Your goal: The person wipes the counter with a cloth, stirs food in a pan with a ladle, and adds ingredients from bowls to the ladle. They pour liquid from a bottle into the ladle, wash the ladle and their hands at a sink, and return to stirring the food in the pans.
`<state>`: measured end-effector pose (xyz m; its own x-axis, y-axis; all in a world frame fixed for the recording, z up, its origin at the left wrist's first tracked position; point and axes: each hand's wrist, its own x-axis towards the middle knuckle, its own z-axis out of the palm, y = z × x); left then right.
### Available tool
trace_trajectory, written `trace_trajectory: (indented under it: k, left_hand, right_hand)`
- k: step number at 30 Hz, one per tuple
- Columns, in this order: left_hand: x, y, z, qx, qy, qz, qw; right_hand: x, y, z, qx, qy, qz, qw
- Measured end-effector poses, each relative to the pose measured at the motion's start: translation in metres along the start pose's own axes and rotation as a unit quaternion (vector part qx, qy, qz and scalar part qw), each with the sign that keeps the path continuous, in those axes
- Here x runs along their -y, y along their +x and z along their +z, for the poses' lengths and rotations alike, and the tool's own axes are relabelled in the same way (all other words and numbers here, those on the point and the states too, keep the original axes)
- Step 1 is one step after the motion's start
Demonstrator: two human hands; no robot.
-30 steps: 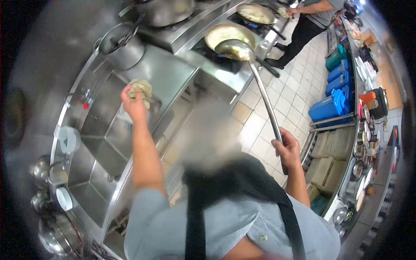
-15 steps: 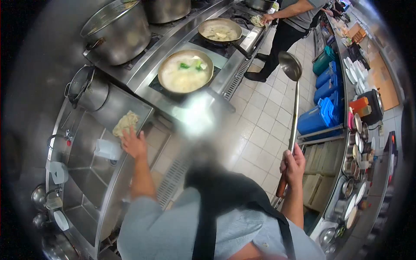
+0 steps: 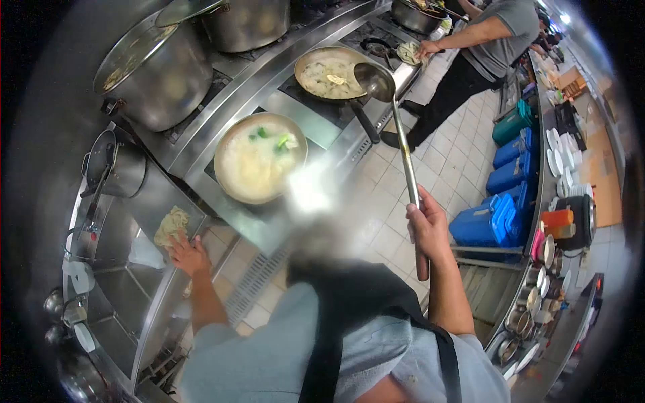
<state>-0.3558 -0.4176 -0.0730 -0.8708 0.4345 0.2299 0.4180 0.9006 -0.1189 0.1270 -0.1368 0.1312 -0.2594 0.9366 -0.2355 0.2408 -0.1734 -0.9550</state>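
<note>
My right hand [image 3: 430, 228] is closed around the handle of a long metal ladle [image 3: 405, 151]. The ladle's bowl hangs over the right rim of the farther frying pan [image 3: 296, 72], which holds pale liquid with whitish pieces. My left hand [image 3: 189, 257], fingers spread, rests against a crumpled pale cloth [image 3: 172, 224] on the metal ledge beside the sink. On the nearer burner, a frying pan [image 3: 218, 164] holds cloudy, pale broth with green leafy pieces. A bright blur covers its right side and hides its handle.
Large stockpots [image 3: 168, 84] stand behind the pans; a smaller pot [image 3: 127, 168] is at left. The metal sink [image 3: 144, 322] lies below my left arm. Further along the stove, a co-worker's hand [image 3: 427, 49] touches another cloth [image 3: 407, 52]. Blue bins [image 3: 480, 221] line the right side.
The ladle has swung left, its bowl going from above the floor to the farther pan's edge. My left hand stays at the cloth. The view has shifted, and the co-worker appears closer.
</note>
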Motion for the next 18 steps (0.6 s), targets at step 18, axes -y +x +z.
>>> trace_trajectory:
  k: [18]
  left_hand:
    - [-0.126,-0.424,0.061,0.558,-0.239,-0.059,0.792]
  right_hand:
    - [0.004,0.318,-0.016,0.206,-0.132,-0.009,0.970]
